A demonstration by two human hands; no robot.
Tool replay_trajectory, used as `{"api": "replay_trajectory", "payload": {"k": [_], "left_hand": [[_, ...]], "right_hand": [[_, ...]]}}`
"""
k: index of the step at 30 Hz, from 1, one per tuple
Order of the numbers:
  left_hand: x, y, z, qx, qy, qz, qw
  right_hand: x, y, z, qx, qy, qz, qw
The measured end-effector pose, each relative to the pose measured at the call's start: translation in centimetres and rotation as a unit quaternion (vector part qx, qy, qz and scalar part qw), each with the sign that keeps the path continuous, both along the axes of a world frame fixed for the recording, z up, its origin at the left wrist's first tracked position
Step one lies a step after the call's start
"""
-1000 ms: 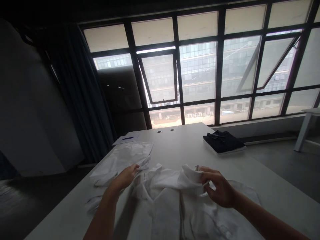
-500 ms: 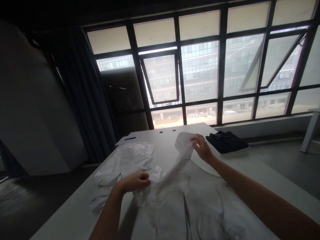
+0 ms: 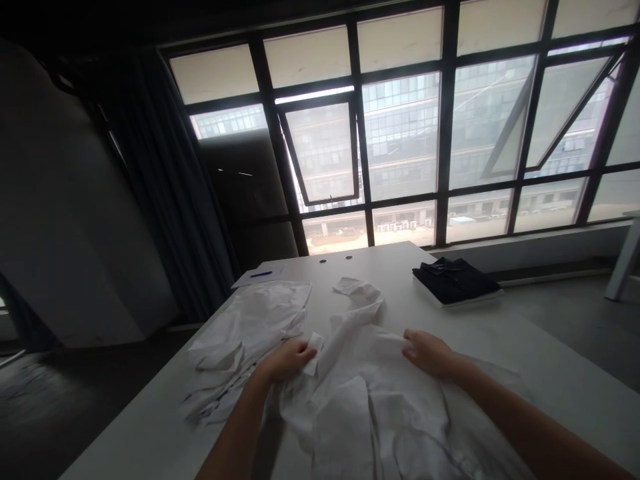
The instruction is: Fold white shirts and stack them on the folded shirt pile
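A white shirt (image 3: pixel 350 400) lies loosely spread on the table in front of me, its collar end (image 3: pixel 357 293) curling toward the far side. My left hand (image 3: pixel 290 360) is closed on the shirt's left edge, where a small white flap sticks out by the thumb. On the other side, my right hand (image 3: pixel 427 353) pinches the cloth near the shoulder. Wrinkles run through the fabric between both hands. Beside my left forearm rests another white garment (image 3: pixel 250 320), partly folded.
A navy folded shirt (image 3: pixel 455 279) sits atop something white at the table's right edge. At the far left corner lie paper and a blue pen (image 3: pixel 261 274). The white table (image 3: pixel 530 353) stands before large windows (image 3: pixel 400 140), with a dark curtain (image 3: pixel 170 200) at left.
My right hand has let go of the raised collar end and come down nearer to me, onto the shoulder cloth. The collar end now lies lower. My left hand has shifted slightly right.
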State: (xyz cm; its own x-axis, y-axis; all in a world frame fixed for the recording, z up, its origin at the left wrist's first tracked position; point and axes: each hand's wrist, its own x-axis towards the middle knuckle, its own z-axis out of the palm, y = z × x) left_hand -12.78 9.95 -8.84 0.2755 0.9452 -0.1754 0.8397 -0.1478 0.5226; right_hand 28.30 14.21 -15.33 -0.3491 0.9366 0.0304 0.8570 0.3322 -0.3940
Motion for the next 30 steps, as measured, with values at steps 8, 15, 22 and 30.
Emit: {"api": "replay_trajectory", "payload": {"k": [8, 15, 22, 30], "left_hand": [[-4.1, 1.0, 0.6, 0.13, -0.033, 0.144, 0.98], [-6.1, 0.7, 2.4, 0.205, -0.108, 0.253, 0.939], [-5.9, 0.9, 2.6, 0.207, -0.091, 0.281, 0.933], [-6.8, 0.6, 0.2, 0.097, -0.041, 0.282, 0.954]], "right_hand": [[10.0, 1.9, 2.3, -0.129, -0.064, -0.007, 0.99], [12.9, 3.5, 3.8, -0.04, -0.05, -0.091, 0.994], [11.7, 4.1, 2.8, 0.106, -0.127, -0.191, 0.968], [14.4, 3.3, 2.2, -0.14, -0.102, -0.171, 0.97]]}}
